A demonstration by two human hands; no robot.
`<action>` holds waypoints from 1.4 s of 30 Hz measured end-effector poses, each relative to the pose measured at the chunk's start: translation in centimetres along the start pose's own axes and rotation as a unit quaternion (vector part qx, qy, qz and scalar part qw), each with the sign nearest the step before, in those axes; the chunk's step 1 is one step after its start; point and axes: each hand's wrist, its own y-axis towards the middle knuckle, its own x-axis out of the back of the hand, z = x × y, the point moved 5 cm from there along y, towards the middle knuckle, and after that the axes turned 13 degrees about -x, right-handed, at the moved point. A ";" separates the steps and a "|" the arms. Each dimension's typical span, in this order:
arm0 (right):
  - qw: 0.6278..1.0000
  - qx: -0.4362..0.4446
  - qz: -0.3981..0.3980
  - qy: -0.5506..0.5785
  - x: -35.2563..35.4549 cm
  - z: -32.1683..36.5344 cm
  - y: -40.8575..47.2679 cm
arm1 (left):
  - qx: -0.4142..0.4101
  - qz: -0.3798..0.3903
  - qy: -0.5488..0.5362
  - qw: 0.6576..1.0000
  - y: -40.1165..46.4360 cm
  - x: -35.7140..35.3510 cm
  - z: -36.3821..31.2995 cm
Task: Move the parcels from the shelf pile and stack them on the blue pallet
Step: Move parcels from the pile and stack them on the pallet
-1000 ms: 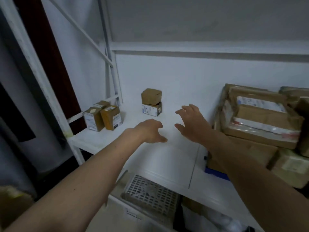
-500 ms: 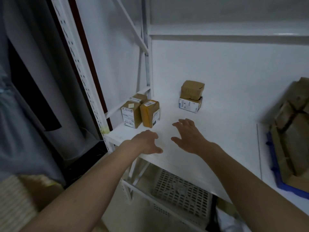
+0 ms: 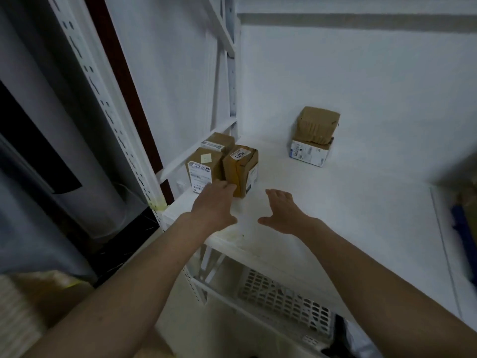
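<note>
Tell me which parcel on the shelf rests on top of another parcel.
The taped brown parcel near the back wall: it rests on the white-labelled box. The three parcels at the left corner stand directly on the shelf.

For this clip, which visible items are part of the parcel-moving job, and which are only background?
Job:
- three small parcels clustered at the shelf's left corner
- two stacked parcels near the back wall
- left hand, fingertips at the cluster
- right hand, open above the shelf
- blue pallet edge, far right

Background:
- white perforated crate on the lower level
- rack upright
</note>
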 end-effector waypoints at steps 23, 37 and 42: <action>0.974 -0.094 0.060 0.199 -3.6 -0.6 15.4 | -0.145 0.123 0.165 0.968 18.7 1.4 3.8; 0.964 -0.090 -0.047 0.247 4.2 -3.3 6.7 | -0.169 -0.035 -0.174 0.970 14.8 1.7 4.1; 0.964 -0.121 -0.092 0.218 5.5 -4.9 0.8 | -0.228 -0.014 -0.230 0.946 13.0 1.5 0.4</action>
